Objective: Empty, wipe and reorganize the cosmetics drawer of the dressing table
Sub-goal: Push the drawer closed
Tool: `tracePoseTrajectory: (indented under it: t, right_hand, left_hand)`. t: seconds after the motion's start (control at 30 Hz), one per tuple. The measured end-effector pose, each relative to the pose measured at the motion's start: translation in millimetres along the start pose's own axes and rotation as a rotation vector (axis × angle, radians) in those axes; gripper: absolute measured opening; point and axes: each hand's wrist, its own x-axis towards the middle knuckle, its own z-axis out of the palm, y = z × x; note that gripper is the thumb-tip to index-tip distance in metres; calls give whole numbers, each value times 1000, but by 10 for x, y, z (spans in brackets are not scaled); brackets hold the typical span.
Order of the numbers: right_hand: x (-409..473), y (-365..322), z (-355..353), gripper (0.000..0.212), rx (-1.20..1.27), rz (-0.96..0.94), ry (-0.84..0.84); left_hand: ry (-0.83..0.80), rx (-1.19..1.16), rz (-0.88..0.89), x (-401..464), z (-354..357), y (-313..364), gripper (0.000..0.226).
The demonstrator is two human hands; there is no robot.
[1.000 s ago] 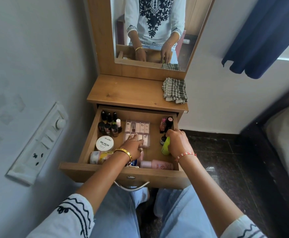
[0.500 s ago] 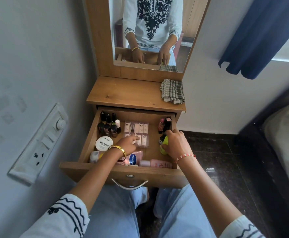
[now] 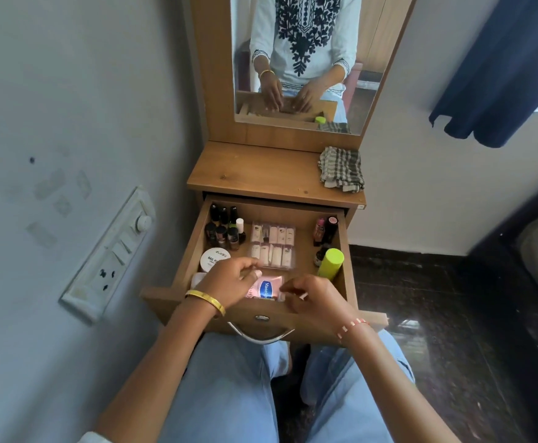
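1. Grip, left hand (image 3: 232,279): fingers are curling loosely over the front of the drawer (image 3: 181,276), fingertips lying at the left edge of the pink Vaseline bottle (image 3: 266,289); whether they are actually pinching it cannot be told. A gold bangle (image 3: 207,300) is sitting on this wrist.
2. Grip, right hand (image 3: 315,298): fingers are bending toward the right end of the same bottle, hovering just beside it; contact cannot be told. A beaded bracelet (image 3: 352,327) is circling this wrist.
3. Switch panel (image 3: 111,254): hanging on the left wall, well apart from the bench (image 3: 261,174).
4. Nail polish bottles (image 3: 224,230): standing upright in a cluster in the drawer's back left corner.
5. White jar (image 3: 213,259): sitting just in front of the polish cluster, lid reading "NAIL P…", partly hidden by the left hand.
6. Pink Vaseline bottle: lying on its side at the drawer's front, between the two hands.
7. Clear case (image 3: 272,244): lying flat mid-drawer, holding two rows of pale small pieces.
8. Lipsticks (image 3: 325,230): standing in the back right corner.
9. Lime green bottle (image 3: 330,263): standing against the right wall of the drawer, a small dark bottle (image 3: 320,255) just beside it.
10. Checked cloth (image 3: 341,169): lying folded on the right end of the bench top, below the mirror (image 3: 296,59).
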Motion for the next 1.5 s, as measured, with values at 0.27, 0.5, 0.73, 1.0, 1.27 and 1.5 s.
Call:
tracePoseTrajectory:
  t: [0.27, 0.5, 0.73, 1.0, 1.27, 1.5]
  right_hand:
    - [-187, 14, 143, 34, -163, -123, 58]
    - [-157, 97, 196, 38, -260, -224, 72]
    - [48, 173, 116, 42, -298, -218, 51]
    - [196, 177, 61, 39, -291, -191, 102]
    - [-64, 77, 202, 15, -190, -218, 731]
    - [-279, -45, 619, 24, 385, 135, 652]
  left_hand:
    - [-7, 8, 11, -279, 38, -95, 32]
    - [70, 23, 55, -300, 73, -105, 20]
    - [143, 38, 133, -131, 67, -99, 21]
    - [387, 164, 327, -58, 146, -150, 22]
    - [885, -84, 249, -496, 446, -343, 39]
    - [820, -784, -302, -476, 639, -272, 45]
